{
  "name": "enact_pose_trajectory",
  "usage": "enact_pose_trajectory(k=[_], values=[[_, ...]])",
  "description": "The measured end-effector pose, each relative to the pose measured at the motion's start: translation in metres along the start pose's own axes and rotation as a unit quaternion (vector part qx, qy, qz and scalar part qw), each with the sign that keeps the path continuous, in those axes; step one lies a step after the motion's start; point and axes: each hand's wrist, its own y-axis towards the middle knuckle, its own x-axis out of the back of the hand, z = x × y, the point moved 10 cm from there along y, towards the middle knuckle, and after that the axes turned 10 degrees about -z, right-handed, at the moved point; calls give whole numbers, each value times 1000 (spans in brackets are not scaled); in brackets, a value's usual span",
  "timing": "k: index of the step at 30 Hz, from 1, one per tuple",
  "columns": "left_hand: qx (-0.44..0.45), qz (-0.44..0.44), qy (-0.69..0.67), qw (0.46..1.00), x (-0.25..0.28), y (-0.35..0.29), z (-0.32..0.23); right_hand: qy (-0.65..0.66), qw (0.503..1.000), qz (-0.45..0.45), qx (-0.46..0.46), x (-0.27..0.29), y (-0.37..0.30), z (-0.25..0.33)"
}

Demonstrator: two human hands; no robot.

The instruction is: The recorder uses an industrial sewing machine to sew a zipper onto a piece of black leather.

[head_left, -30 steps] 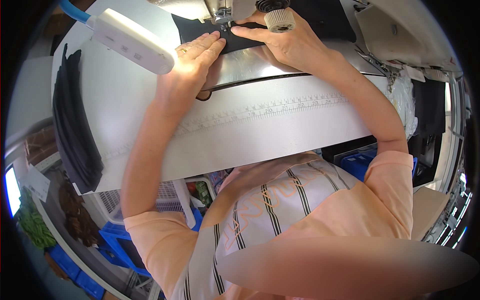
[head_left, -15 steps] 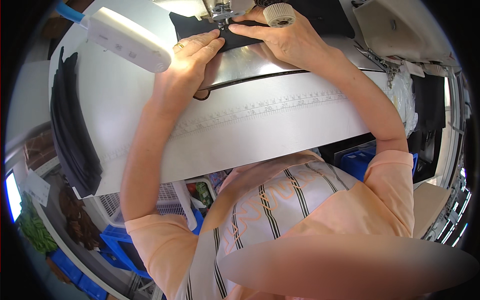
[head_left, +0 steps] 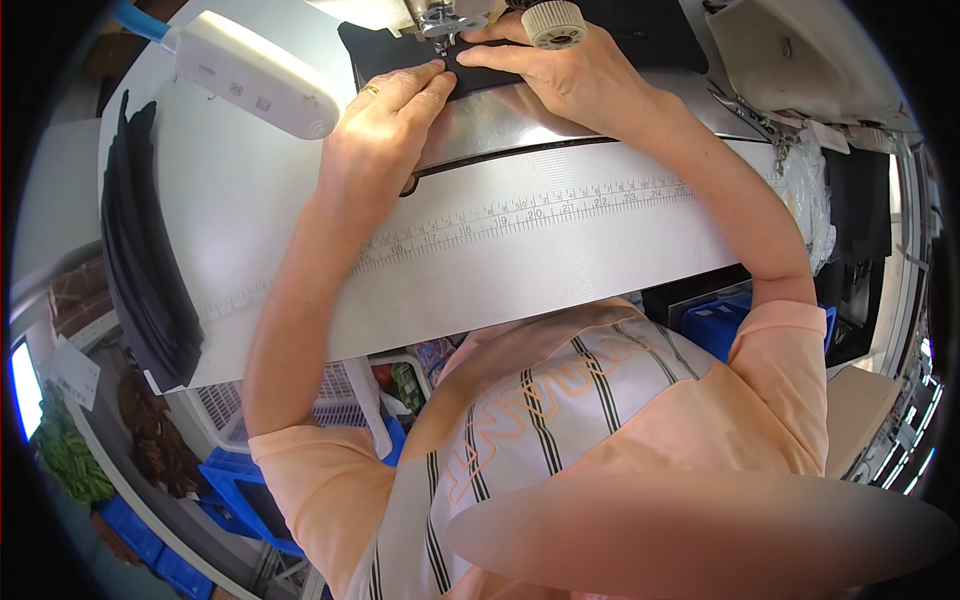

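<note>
Black fabric (head_left: 385, 48) lies under the presser foot (head_left: 443, 42) of a sewing machine at the top of the view. My left hand (head_left: 390, 125), with a ring on one finger, rests flat on the fabric's near edge, its fingertips just left of the foot. From the right, my right hand (head_left: 575, 75) reaches in with thumb and forefinger stretched out on the cloth close to the foot. A round machine knob (head_left: 554, 25) hides part of this hand. Both hands touch the fabric without gripping it.
A white lamp-like bar (head_left: 255, 75) juts over the table (head_left: 480, 265), which has a printed ruler scale. Folded black fabric (head_left: 150, 250) hangs over the left edge. Scissors-like metal tools (head_left: 740, 110) lie at right. Below stands a white basket (head_left: 225, 410).
My left hand has shifted slightly right and its wrist has turned a little closer to the foot. My right hand has barely moved.
</note>
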Motion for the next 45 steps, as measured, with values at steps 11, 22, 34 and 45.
enact_pose_trajectory(k=[11,22,34,45], values=[[12,37,-5,999,-4,1,2,-29,999,20,14,-1,-5,2],[18,21,-1,1000,-9,-1,14,-39,999,-6,13,-1,0,0],[42,5,-1,999,-5,8,12,-22,1000,-1,17,-1,1,0],[-27,-13,37,999,-4,9,17,-112,914,236,-312,70,-81,-86]])
